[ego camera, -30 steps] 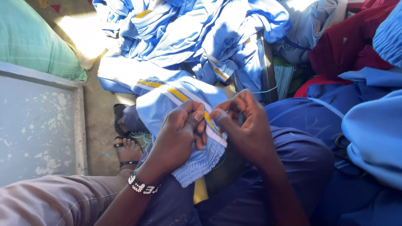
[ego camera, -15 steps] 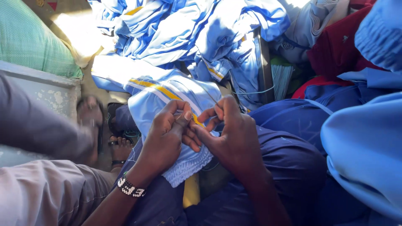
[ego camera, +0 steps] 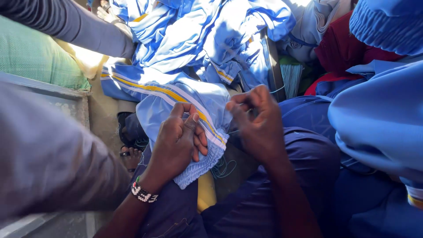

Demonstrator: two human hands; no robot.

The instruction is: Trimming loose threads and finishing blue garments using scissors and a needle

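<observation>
My left hand (ego camera: 178,141) is closed around the gathered, ribbed cuff (ego camera: 198,165) of a light blue garment (ego camera: 176,103), fingers curled over the top of the cloth and the thumb pressed against the white and yellow stripe (ego camera: 205,123) that runs down it. A black-and-white beaded bracelet (ego camera: 143,193) sits on that wrist. The cuff end hangs just below my knuckles, resting on my lap over dark blue trousers (ego camera: 304,154).

Just to the right, my right hand (ego camera: 260,123) is pinched shut, thumb and forefinger tips pressed together near the garment's edge. I cannot tell for sure what it pinches; a thin thread (ego camera: 222,167) loops loosely below, between the two hands, and it looks too fine to follow up to the fingers. The two hands are near each other, with the striped edge of the garment between them.

At the far left, a grey sleeve (ego camera: 48,154) of another person fills the foreground, and a second grey sleeve (ego camera: 75,26) reaches across the top left above a green sack (ego camera: 39,61). Behind my hands lies a heap of blue clothes (ego camera: 207,35). At the right is more blue cloth (ego camera: 379,110), with a dark red cloth (ego camera: 339,53) behind it.
</observation>
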